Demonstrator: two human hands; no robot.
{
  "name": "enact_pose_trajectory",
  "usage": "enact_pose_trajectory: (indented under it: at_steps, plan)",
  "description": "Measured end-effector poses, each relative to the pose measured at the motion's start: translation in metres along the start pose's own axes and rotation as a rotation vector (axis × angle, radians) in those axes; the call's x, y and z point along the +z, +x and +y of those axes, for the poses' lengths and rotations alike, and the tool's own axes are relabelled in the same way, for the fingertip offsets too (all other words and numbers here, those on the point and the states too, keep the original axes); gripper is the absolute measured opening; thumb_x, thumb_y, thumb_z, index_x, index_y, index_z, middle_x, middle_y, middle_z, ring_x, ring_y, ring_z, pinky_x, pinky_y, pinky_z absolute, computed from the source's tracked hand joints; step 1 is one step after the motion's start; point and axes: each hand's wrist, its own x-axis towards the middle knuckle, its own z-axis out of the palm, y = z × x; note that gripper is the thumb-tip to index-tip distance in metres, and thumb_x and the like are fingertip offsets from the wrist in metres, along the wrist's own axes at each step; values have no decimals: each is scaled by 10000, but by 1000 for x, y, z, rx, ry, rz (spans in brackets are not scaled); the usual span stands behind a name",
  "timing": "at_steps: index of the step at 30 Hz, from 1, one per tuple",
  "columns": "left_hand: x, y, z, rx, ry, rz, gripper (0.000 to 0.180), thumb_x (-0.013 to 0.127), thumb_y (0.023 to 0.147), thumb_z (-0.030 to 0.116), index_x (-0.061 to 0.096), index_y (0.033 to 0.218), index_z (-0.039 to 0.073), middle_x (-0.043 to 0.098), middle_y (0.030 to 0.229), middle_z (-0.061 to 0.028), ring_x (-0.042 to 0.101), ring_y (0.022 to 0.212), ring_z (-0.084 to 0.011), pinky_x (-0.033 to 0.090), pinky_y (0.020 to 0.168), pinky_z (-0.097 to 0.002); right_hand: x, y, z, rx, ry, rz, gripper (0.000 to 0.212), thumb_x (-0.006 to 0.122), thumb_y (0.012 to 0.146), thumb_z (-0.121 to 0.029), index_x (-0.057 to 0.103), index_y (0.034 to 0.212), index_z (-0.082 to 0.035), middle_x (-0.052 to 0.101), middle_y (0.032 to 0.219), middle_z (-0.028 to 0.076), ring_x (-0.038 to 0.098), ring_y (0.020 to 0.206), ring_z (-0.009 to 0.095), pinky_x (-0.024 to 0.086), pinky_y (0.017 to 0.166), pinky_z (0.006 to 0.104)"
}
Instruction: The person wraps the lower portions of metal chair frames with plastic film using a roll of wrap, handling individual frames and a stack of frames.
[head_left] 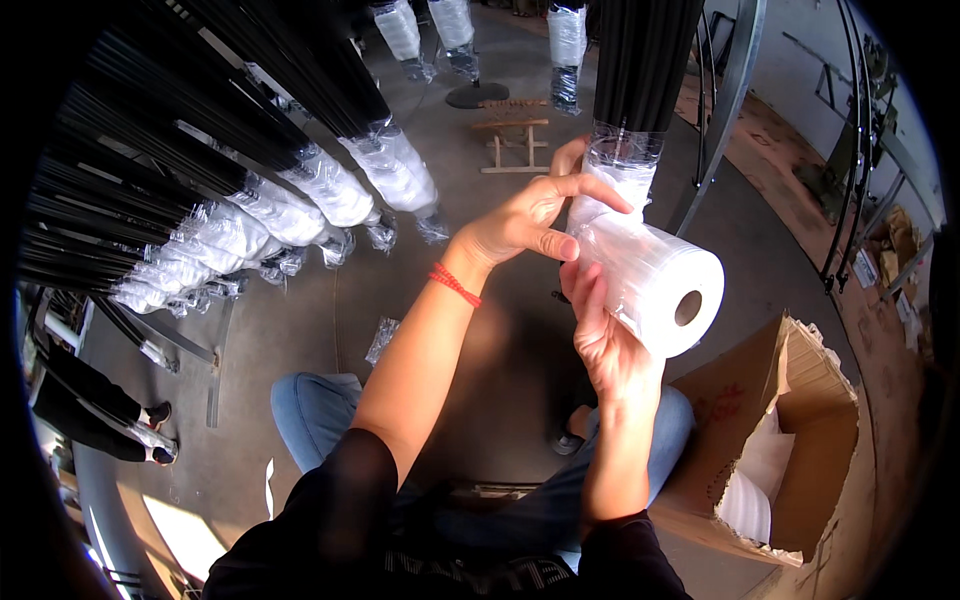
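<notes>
A thick white roll of plastic film (650, 275) with a hollow core lies in my right hand (612, 345), whose fingers and palm support it from its left and underside. Directly above it, the lower end of a hanging bundle of black rods (645, 70) is wrapped in clear and white film (622, 165). My left hand (530, 215), with a red cord around the wrist, curls about this wrapped end. One finger lies across the film in front, others pass partly out of sight behind it, and the thumb points at the roll.
Several more black bundles with film-wrapped ends (325, 185) hang at the left. An open cardboard box (740, 430) with white rolls inside stands at my right knee. A small wooden stool (515, 145) is ahead, near a metal post (725, 110). Another person's legs (90, 405) show far left.
</notes>
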Motion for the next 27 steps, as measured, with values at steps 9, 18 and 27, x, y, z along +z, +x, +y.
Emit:
enact_pose_trajectory:
  at_steps: [9, 18, 27]
  plan:
    - [14, 3, -1, 111, -3, 34, 335, 749, 532, 73, 678, 859, 74, 212, 1327, -129, 244, 1221, -266, 213, 1017, -319, -3, -6, -14, 207, 340, -28, 533, 548, 810, -89, 270, 1241, 58, 372, 1158, 173, 481, 1053, 301, 435, 940, 435]
    - [11, 14, -27, 146, 73, 174, 171, 737, 547, 47, 639, 687, 38, 224, 1342, -153, 240, 1227, -292, 227, 1010, -348, -15, 19, -29, -18, -190, -51, 643, 626, 758, -177, 284, 1245, 68, 379, 1169, 205, 487, 1039, 308, 437, 908, 430]
    - [9, 24, -39, 175, -136, 330, 111, 610, 682, 47, 522, 749, 34, 495, 846, -43, 475, 827, -135, 386, 727, -248, -27, 23, -16, -241, -670, -115, 637, 643, 734, -196, 326, 1217, 74, 425, 1130, 194, 501, 1007, 285, 440, 874, 407]
